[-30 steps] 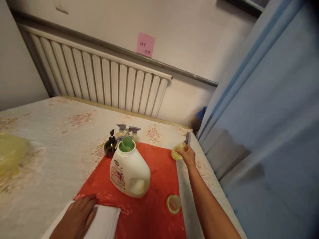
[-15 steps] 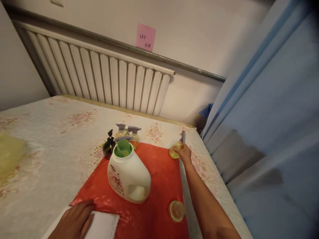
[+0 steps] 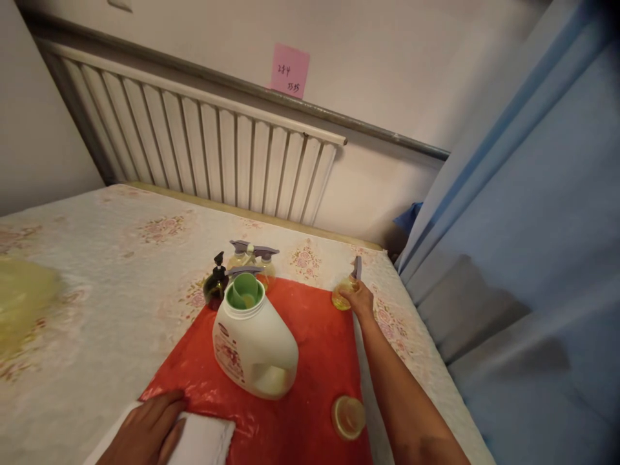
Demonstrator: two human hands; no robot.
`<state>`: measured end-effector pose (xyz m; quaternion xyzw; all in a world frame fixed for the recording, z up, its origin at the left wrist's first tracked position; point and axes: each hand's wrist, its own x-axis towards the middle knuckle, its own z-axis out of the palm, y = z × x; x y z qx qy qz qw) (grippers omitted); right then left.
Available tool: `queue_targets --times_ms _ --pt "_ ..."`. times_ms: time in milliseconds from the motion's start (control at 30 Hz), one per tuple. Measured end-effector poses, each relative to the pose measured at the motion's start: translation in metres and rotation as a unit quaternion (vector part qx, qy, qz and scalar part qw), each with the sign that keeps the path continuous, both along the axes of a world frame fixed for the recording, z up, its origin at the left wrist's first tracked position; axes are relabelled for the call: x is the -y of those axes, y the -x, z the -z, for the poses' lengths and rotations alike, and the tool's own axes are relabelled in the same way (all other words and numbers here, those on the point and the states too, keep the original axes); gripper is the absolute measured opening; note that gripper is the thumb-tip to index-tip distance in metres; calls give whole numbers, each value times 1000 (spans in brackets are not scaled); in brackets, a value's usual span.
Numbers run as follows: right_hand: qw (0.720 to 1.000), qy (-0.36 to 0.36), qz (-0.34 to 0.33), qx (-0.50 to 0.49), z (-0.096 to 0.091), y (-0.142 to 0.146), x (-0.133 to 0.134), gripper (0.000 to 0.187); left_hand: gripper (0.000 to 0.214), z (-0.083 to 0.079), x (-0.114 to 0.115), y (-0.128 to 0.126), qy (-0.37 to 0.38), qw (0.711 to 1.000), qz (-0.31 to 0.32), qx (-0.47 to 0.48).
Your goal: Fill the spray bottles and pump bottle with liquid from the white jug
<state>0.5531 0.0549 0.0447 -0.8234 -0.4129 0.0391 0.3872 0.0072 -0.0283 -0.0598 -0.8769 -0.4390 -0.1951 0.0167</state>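
L hand (image 3: 152,420) at 8 o'clock from white jug (image 3: 264,358), palm down, fingers together, unclenched, on folded white cloth (image 3: 207,439), tips at red mat (image 3: 320,329). Clear lid (image 3: 349,418) on mat, 4 o'clock. Jug on mat, green cup (image 3: 246,290) in mouth. R hand (image 3: 360,301), 2 o'clock, thumb + fingers gripping spray btl. (image 3: 338,300). Dark pump btl. (image 3: 213,296) 10–11, other spray btls. (image 3: 267,268) approx. 12. Radiator (image 3: 217,152) behind.

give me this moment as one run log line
left hand: on white cloth; right hand: gripping grey-topped bottle; white jug: on red sheet
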Motion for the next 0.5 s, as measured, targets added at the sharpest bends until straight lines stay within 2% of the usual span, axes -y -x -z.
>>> queue_targets --times_ms 133,267,367,433,500 --pt "1000 -12 6 2 7 1 -1 45 34 1 0 1 -1 1000 3 -5" --pt "1000 -26 6 -12 5 3 3 50 34 -1 0 -2 -3 1000 -1 0" --pt "998 -38 50 -23 2 9 16 54 34 -5 2 -5 -10 1000 -7 14" --pt "994 -44 92 -29 0 19 28 50 34 -9 3 -8 -11 1000 -8 25" --pt "993 -51 104 -35 -1 34 37 42 33 -12 3 -9 -15 999 -7 32"
